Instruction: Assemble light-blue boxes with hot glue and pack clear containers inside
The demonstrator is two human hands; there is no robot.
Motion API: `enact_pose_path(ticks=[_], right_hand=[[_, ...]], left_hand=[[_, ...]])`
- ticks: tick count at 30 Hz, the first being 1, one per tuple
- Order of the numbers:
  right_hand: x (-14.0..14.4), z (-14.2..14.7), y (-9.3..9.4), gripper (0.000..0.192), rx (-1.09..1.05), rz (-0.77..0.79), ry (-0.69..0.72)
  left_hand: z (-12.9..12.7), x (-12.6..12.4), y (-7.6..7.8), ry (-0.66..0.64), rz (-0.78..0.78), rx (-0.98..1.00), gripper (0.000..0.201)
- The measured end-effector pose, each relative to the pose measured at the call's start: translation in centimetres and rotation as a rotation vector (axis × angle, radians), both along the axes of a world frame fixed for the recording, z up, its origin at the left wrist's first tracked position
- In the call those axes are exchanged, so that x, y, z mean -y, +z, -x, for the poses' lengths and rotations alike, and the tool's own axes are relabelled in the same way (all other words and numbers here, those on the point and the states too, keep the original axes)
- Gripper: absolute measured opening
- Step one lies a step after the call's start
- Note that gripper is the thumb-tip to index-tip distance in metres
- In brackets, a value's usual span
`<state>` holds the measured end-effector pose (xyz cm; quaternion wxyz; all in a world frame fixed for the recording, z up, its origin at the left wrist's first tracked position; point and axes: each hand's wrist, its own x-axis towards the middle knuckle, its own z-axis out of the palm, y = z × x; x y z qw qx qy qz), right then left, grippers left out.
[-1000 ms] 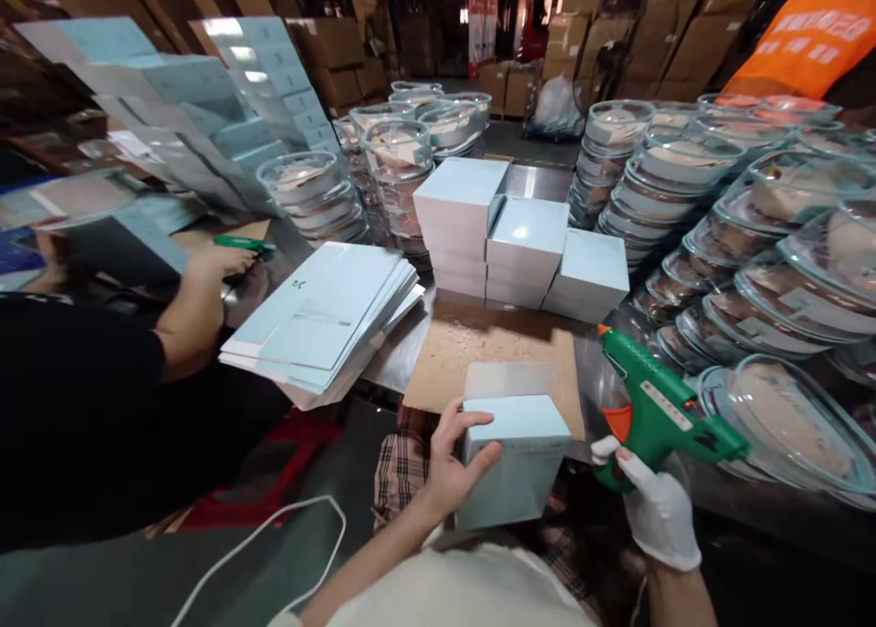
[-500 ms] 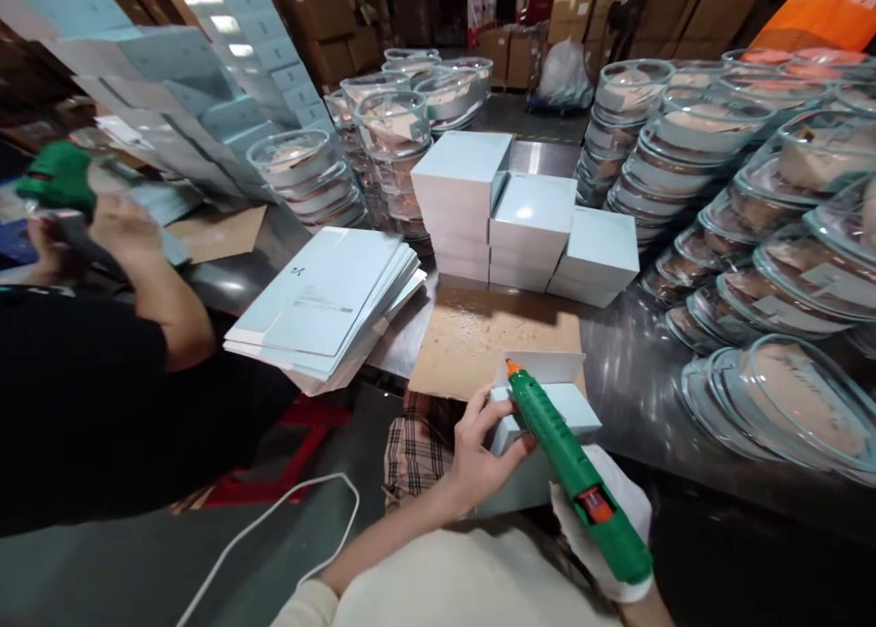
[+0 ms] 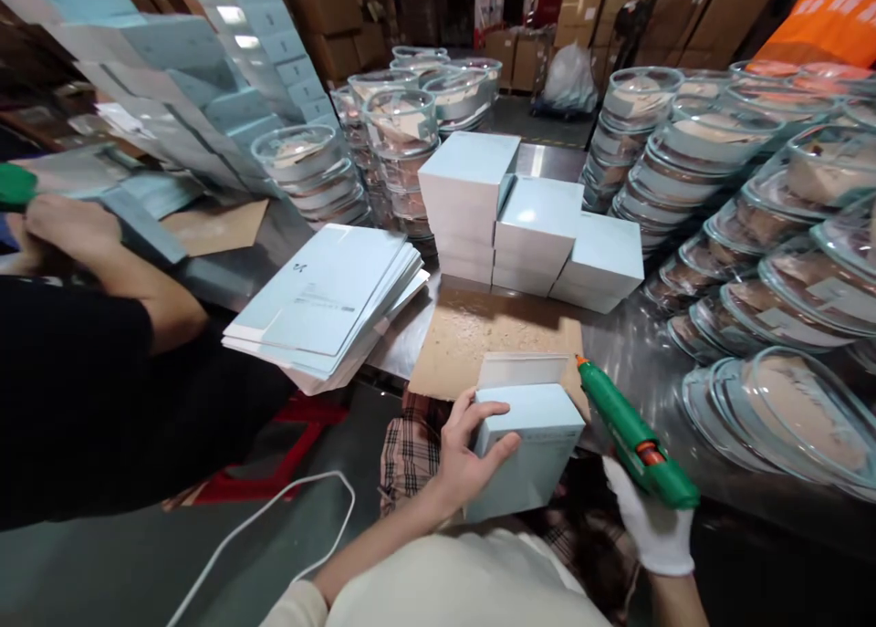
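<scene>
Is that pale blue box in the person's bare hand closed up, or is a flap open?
Open: the box in the left hand has one flap standing up.

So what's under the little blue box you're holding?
Under the blue box, held by the left hand, plaid cloth shows. The rest beneath is hidden by the box.

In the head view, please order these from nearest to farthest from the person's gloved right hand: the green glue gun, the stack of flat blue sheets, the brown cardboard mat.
1. The green glue gun: held in the right hand itself.
2. The brown cardboard mat: on the table ahead, to the hand's left.
3. The stack of flat blue sheets: farther left, past the mat.
</scene>
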<state>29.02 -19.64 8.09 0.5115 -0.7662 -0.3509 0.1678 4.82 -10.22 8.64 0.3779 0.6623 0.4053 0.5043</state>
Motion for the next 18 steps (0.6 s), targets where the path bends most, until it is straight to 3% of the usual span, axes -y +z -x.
enact_pose_path(ticks=[5,8,11,14,18], right_hand=[[-4.8,-2.5,1.1,0.053,-0.490,0.237,0.159],[-6.3,-5.3,2.0,0.057,-0.382,0.315,0.208],[-6.1,-6.4,3.7,0.045,-0.021,0.316,0.114],[-6.0,-3.9,5.6,0.035,0.154,0.149,0.039],[-7.3,0.9,6.6,0.064,-0.287,0.089,0.390]], left_hand=[[0.3,-0.3,0.1,-0.025,0.020,0.026,0.041],[0.6,-0.4,0.1,-0.043,0.013,0.073,0.040],[0.8,-0.6,0.3,-0.053,0.025,0.105,0.041],[0.7,-0.8,0.5,-0.103,0.053,0.127,0.044],[0.1,-0.7,0.7,-0.223,0.097,0.185,0.049]])
